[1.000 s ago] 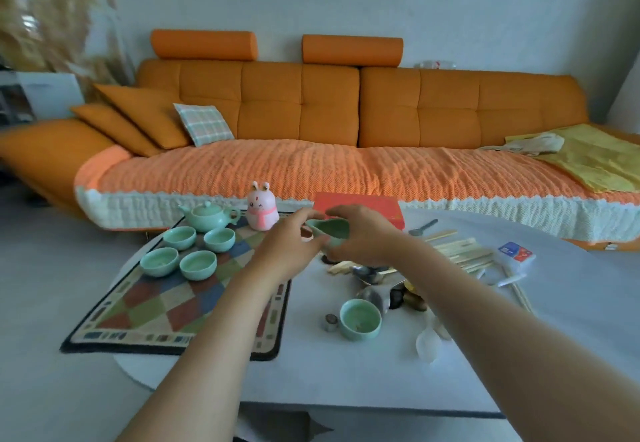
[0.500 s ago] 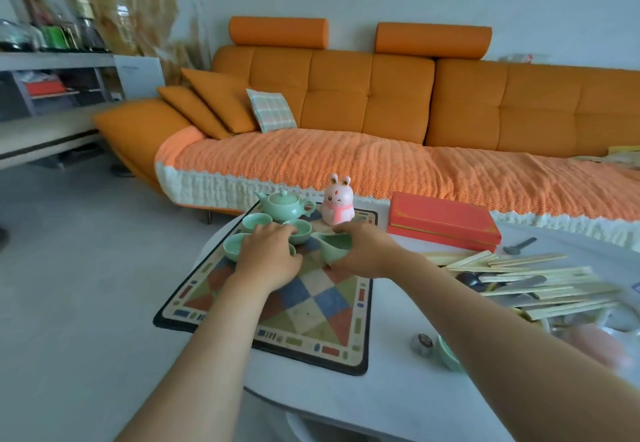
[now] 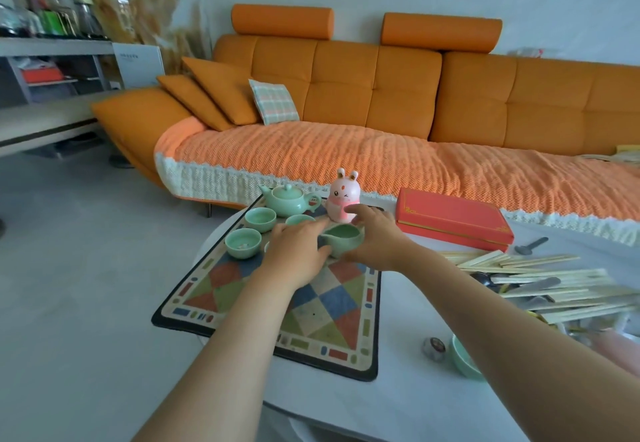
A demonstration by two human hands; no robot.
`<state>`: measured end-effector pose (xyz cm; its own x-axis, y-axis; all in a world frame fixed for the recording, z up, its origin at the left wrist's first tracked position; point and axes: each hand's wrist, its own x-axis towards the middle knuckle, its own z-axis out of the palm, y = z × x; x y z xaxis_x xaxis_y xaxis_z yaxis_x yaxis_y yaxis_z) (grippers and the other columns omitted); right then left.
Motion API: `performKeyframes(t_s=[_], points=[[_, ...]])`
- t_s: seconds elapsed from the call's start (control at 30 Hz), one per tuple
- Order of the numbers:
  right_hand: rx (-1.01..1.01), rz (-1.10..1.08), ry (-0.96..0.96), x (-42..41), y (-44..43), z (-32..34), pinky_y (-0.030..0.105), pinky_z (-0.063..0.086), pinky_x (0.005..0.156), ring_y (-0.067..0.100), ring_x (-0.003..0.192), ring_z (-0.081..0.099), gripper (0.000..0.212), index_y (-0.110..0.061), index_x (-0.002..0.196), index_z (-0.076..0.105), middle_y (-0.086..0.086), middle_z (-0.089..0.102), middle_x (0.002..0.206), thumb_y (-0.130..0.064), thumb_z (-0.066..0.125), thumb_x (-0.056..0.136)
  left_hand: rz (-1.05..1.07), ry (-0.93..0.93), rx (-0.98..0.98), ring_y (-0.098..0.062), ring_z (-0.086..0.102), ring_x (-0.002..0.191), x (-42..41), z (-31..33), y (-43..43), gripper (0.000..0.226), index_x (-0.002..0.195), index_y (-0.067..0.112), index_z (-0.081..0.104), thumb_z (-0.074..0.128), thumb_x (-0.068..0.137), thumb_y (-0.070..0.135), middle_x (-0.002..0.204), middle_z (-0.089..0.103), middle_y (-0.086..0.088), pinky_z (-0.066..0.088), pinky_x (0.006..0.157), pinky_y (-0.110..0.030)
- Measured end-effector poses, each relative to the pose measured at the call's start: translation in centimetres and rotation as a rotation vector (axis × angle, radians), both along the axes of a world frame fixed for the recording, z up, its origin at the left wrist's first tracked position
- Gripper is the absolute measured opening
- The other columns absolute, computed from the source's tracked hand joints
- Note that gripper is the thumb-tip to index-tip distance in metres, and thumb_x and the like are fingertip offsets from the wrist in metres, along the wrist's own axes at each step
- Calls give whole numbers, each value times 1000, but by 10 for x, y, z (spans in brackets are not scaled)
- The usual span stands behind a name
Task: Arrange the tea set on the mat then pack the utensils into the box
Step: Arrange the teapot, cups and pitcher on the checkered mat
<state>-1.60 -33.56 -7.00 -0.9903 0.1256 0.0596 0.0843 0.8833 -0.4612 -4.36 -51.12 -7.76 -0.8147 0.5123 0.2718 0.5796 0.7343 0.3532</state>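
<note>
A pale green pitcher cup (image 3: 341,239) sits low on the checkered mat (image 3: 322,317), cupped between my left hand (image 3: 298,254) and my right hand (image 3: 372,237). A green teapot (image 3: 289,201) stands at the mat's far edge, with green teacups (image 3: 260,219) (image 3: 243,247) beside it; my left hand hides part of two others. One more green cup (image 3: 462,360) stands off the mat at the right, partly behind my right arm. A red box (image 3: 453,218), closed, lies beyond the mat. Wooden chopsticks (image 3: 540,279) and metal spoons lie piled at the right.
A pink rabbit figure (image 3: 343,195) stands on the mat just behind the pitcher cup. A small round tin (image 3: 433,348) lies by the stray cup. The white table (image 3: 398,403) has a rounded left edge. An orange sofa (image 3: 381,109) runs behind it.
Both hands carried the pitcher cup from the utensil side leftward onto the mat and lowered it next to the teacups. The view swung left with them.
</note>
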Motion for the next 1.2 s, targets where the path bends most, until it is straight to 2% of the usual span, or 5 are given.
performKeyframes(t_s=[0.3, 0.63, 0.73, 1.0, 1.2], points=[[-95, -98, 31, -6, 7, -13, 30, 49, 85, 21, 110, 54, 81, -22, 140, 43, 5, 42, 134, -33, 83, 70, 71, 76, 116, -27, 60, 101, -12, -10, 12, 22, 114, 33, 65, 58, 93, 31, 108, 68, 5, 39, 87, -38], [-73, -23, 34, 5, 9, 1, 32, 48, 89, 20, 111, 55, 76, -23, 144, 43, 3, 50, 132, -35, 79, 79, 109, 174, 8, -24, 53, 110, -14, -1, 14, 34, 123, 28, 60, 57, 90, 36, 117, 63, 4, 36, 90, -39], [-32, 8, 67, 37, 24, 21, 31, 49, 89, 14, 99, 59, 54, -24, 135, 55, -2, 59, 123, -32, 74, 85, 68, 217, 55, -22, 50, 112, 1, 10, 24, 36, 125, 29, 59, 60, 90, 36, 120, 60, 4, 39, 92, -38], [20, 92, -134, 135, 63, 49, 24, 49, 84, -2, 90, 63, 26, -30, 111, 72, -17, 70, 105, -31, 66, 85, -299, -204, 97, 1, 52, 80, 76, 19, 72, 18, 101, 35, 64, 61, 86, 24, 96, 54, 18, 44, 72, -23], [181, 166, -326, 183, 74, 44, 34, 50, 92, 8, 100, 59, 69, -38, 126, 57, -17, 59, 112, -58, 82, 64, -343, -386, -77, 0, 55, 90, 112, 16, 82, 27, 101, 40, 60, 60, 81, 22, 102, 59, 22, 51, 83, -28]])
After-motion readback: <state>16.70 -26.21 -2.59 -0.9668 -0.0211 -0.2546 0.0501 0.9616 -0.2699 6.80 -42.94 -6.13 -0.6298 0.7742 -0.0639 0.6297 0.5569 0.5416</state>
